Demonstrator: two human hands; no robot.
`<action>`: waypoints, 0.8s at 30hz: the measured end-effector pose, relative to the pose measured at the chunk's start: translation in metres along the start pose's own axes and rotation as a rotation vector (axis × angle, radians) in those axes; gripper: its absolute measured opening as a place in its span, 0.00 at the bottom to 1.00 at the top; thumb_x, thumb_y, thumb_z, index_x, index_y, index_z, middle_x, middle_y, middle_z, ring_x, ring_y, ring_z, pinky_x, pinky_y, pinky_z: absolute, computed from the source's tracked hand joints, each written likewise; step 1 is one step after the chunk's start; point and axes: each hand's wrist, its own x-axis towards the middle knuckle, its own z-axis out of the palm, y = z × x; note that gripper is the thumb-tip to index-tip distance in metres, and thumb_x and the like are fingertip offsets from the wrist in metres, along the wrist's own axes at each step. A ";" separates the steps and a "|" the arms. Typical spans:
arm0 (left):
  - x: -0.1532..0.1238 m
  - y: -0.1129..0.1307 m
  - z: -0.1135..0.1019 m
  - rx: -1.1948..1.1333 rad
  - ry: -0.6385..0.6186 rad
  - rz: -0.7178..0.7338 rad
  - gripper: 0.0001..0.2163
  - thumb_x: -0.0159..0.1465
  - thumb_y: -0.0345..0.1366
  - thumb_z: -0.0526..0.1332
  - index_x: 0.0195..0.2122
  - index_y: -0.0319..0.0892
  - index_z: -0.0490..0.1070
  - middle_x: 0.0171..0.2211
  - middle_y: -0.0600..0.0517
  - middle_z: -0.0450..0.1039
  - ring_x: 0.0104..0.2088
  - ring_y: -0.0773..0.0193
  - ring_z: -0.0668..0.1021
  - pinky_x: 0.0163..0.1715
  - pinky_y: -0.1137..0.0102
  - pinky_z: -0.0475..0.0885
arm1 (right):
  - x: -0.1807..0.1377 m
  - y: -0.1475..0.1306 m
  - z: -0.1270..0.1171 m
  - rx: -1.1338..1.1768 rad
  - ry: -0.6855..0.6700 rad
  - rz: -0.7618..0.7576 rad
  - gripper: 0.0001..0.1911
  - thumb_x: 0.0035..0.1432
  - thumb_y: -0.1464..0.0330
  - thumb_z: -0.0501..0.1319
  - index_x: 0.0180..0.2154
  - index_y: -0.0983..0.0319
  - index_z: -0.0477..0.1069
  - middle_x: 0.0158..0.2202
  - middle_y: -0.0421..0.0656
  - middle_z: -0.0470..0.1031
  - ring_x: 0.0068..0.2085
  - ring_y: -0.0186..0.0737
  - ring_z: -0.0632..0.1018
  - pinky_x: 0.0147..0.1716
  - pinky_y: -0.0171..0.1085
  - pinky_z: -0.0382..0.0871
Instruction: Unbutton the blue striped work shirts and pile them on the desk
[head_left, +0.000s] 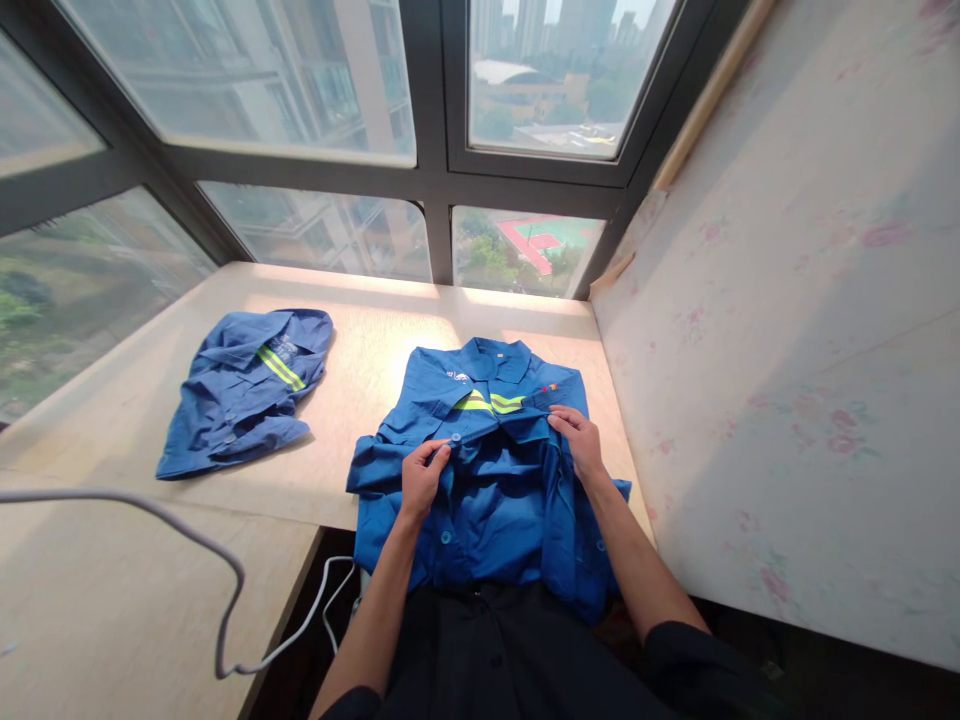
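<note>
A blue work jacket with yellow reflective stripes lies spread in front of me, its collar toward the window and its lower part hanging over the ledge's near edge. My left hand pinches the cloth of one sleeve or front flap near a round button. Opposite it, my right hand pinches the fabric just below the stripe on the right side. Between the two hands the cloth is lifted and creased. Part of the front is hidden under these folds.
A second blue jacket, folded, lies on the pale ledge at left. A grey-white cable loops across the lower left. Windows with dark frames stand behind, and a flowered wall panel rises at right.
</note>
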 end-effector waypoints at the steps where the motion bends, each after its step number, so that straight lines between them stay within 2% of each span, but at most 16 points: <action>1: -0.003 0.000 -0.002 -0.001 0.011 -0.009 0.16 0.57 0.46 0.65 0.36 0.37 0.80 0.36 0.46 0.79 0.39 0.55 0.80 0.43 0.64 0.74 | -0.002 0.000 -0.002 -0.023 -0.012 -0.021 0.12 0.44 0.60 0.71 0.30 0.61 0.80 0.44 0.47 0.77 0.49 0.48 0.75 0.53 0.48 0.67; 4: -0.010 0.004 -0.009 0.024 -0.010 -0.039 0.16 0.56 0.46 0.65 0.36 0.37 0.80 0.36 0.46 0.79 0.39 0.56 0.80 0.44 0.65 0.73 | -0.006 -0.001 -0.005 -0.133 -0.032 -0.094 0.13 0.48 0.59 0.69 0.32 0.61 0.79 0.46 0.48 0.76 0.48 0.48 0.75 0.53 0.49 0.68; 7: -0.014 0.012 -0.017 0.094 -0.119 -0.044 0.15 0.58 0.47 0.65 0.32 0.38 0.79 0.36 0.47 0.79 0.40 0.56 0.79 0.46 0.66 0.72 | -0.008 -0.004 -0.003 -0.283 -0.064 -0.180 0.12 0.52 0.59 0.66 0.33 0.61 0.79 0.45 0.48 0.76 0.48 0.48 0.76 0.54 0.51 0.66; 9: -0.014 0.020 -0.020 0.178 -0.196 -0.018 0.17 0.61 0.47 0.62 0.27 0.38 0.77 0.34 0.47 0.78 0.39 0.58 0.79 0.44 0.66 0.72 | -0.010 -0.009 0.001 -0.389 -0.083 -0.268 0.09 0.53 0.64 0.63 0.35 0.61 0.78 0.45 0.48 0.76 0.49 0.49 0.75 0.55 0.53 0.65; 11: -0.012 0.029 -0.018 0.274 -0.201 0.043 0.18 0.64 0.48 0.59 0.26 0.39 0.76 0.33 0.48 0.78 0.38 0.59 0.78 0.42 0.67 0.71 | -0.016 -0.018 0.009 -0.481 -0.105 -0.410 0.13 0.54 0.71 0.58 0.40 0.62 0.77 0.47 0.48 0.76 0.51 0.49 0.74 0.56 0.52 0.65; 14: -0.001 0.040 -0.005 0.402 -0.092 0.206 0.14 0.64 0.46 0.60 0.32 0.40 0.76 0.39 0.48 0.77 0.42 0.60 0.77 0.44 0.67 0.71 | -0.027 -0.033 0.028 -0.583 -0.229 -0.661 0.24 0.51 0.80 0.52 0.48 0.61 0.74 0.51 0.48 0.73 0.54 0.46 0.71 0.57 0.49 0.64; 16: 0.009 0.044 0.010 0.482 -0.077 0.332 0.12 0.63 0.44 0.61 0.37 0.40 0.76 0.42 0.48 0.76 0.46 0.60 0.76 0.49 0.66 0.69 | -0.032 -0.038 0.045 -0.648 -0.376 -0.780 0.25 0.52 0.81 0.52 0.48 0.60 0.74 0.53 0.47 0.72 0.55 0.45 0.70 0.56 0.47 0.65; 18: 0.020 0.044 0.027 0.597 -0.153 0.414 0.11 0.63 0.40 0.62 0.42 0.40 0.75 0.46 0.47 0.75 0.50 0.59 0.74 0.54 0.64 0.67 | -0.031 -0.037 0.060 -0.720 -0.503 -0.834 0.22 0.54 0.80 0.55 0.48 0.60 0.75 0.55 0.48 0.71 0.56 0.47 0.70 0.55 0.47 0.65; 20: 0.030 0.041 0.043 0.759 -0.268 0.419 0.15 0.61 0.36 0.62 0.48 0.39 0.73 0.51 0.45 0.73 0.53 0.56 0.72 0.55 0.63 0.66 | -0.025 -0.030 0.072 -0.806 -0.571 -0.829 0.17 0.55 0.77 0.58 0.45 0.61 0.77 0.55 0.50 0.72 0.56 0.49 0.71 0.55 0.48 0.65; 24: 0.042 0.026 0.063 1.059 -0.460 0.325 0.17 0.60 0.35 0.61 0.50 0.37 0.71 0.53 0.42 0.70 0.55 0.52 0.70 0.51 0.62 0.68 | -0.011 -0.011 0.078 -0.987 -0.585 -0.773 0.12 0.56 0.76 0.60 0.40 0.60 0.79 0.52 0.50 0.74 0.53 0.52 0.72 0.53 0.49 0.66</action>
